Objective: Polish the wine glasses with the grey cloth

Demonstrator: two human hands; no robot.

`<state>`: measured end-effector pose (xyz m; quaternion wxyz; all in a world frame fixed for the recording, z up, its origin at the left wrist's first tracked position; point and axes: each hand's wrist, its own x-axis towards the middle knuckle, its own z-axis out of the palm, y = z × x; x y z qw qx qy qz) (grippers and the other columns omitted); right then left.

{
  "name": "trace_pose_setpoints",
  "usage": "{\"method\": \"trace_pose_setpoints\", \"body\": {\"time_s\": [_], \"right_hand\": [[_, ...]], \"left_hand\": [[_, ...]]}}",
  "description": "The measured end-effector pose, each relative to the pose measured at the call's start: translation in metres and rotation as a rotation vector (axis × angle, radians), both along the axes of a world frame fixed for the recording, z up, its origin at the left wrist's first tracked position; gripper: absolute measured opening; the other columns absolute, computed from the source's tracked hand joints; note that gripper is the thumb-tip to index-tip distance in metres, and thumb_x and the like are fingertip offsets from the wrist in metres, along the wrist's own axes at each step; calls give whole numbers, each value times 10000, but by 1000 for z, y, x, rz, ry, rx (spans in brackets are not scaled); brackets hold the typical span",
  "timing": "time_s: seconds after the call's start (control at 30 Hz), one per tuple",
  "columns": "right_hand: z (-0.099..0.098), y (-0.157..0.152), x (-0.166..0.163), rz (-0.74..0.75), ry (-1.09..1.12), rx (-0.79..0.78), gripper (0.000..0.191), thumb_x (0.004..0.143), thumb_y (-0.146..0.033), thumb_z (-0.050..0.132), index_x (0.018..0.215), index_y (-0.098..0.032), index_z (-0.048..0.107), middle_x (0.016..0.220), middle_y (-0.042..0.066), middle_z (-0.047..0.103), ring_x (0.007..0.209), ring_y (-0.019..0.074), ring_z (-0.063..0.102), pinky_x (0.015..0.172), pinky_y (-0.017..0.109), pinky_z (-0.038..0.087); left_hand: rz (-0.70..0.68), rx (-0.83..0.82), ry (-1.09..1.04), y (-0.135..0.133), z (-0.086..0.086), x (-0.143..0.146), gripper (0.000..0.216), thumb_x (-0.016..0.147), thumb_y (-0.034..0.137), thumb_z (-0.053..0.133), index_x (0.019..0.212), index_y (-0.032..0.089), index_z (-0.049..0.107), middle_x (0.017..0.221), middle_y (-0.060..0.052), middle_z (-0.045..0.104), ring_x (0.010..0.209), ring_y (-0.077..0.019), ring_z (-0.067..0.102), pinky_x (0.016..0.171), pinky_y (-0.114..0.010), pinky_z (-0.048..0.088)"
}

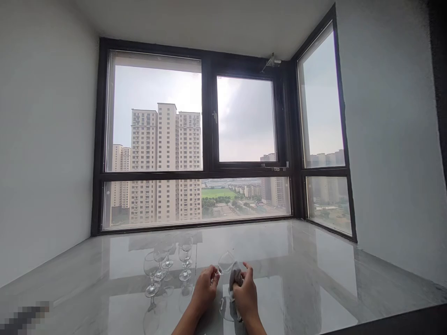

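My left hand (204,288) pinches the stem of a clear wine glass (226,262) that lies tilted, bowl pointing away from me. My right hand (246,294) is closed on a grey cloth (236,277) pressed against the glass's bowl. Both hands hover just above the glossy marble sill (314,270), low in the middle of the view. Left of my hands, several more clear wine glasses (166,265) stand upright in a loose cluster on the sill.
The sill runs wide to the right and back to a dark-framed corner window (209,139) showing high-rise buildings. White walls close in the left and right sides. A dark edge (394,321) borders the sill at the bottom right.
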<state>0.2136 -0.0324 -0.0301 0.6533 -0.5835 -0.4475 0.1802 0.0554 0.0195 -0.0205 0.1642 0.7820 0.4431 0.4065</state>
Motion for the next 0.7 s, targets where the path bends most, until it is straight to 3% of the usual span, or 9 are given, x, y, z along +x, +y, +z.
{"method": "trace_pose_setpoints", "body": {"time_s": [0.23, 0.4, 0.53, 0.7], "right_hand": [[6, -4, -3, 76, 120, 173, 668, 680, -316, 626, 1316, -189, 467, 890, 48, 764, 785, 258, 726, 747, 333, 544], [11, -10, -4, -36, 76, 177, 622, 740, -379, 597, 1319, -200, 453, 929, 59, 757, 823, 262, 724, 760, 332, 533], [13, -8, 11, -137, 18, 89, 568, 776, -379, 529, 1311, -203, 456, 987, 79, 744, 846, 276, 724, 720, 330, 518], [20, -2, 51, -241, -42, -203, 571, 803, -270, 484, 1367, -196, 437, 1129, 119, 734, 871, 271, 733, 702, 329, 499]], "left_hand": [[-66, -46, 53, -4, -1, 2, 203, 988, 208, 409, 964, 216, 610, 976, -58, 702, 943, -192, 634, 853, -277, 452], [19, 5, 144, -4, 4, 1, 224, 957, 184, 472, 934, 198, 695, 1057, -91, 678, 1082, -234, 593, 977, -325, 422], [148, -23, 208, -4, 7, 1, 257, 919, 153, 504, 942, 208, 754, 1046, -87, 675, 1100, -253, 573, 981, -344, 394], [222, -25, 197, -5, 9, 1, 256, 896, 149, 516, 924, 234, 756, 1006, -54, 725, 1057, -248, 579, 923, -347, 374]]}}
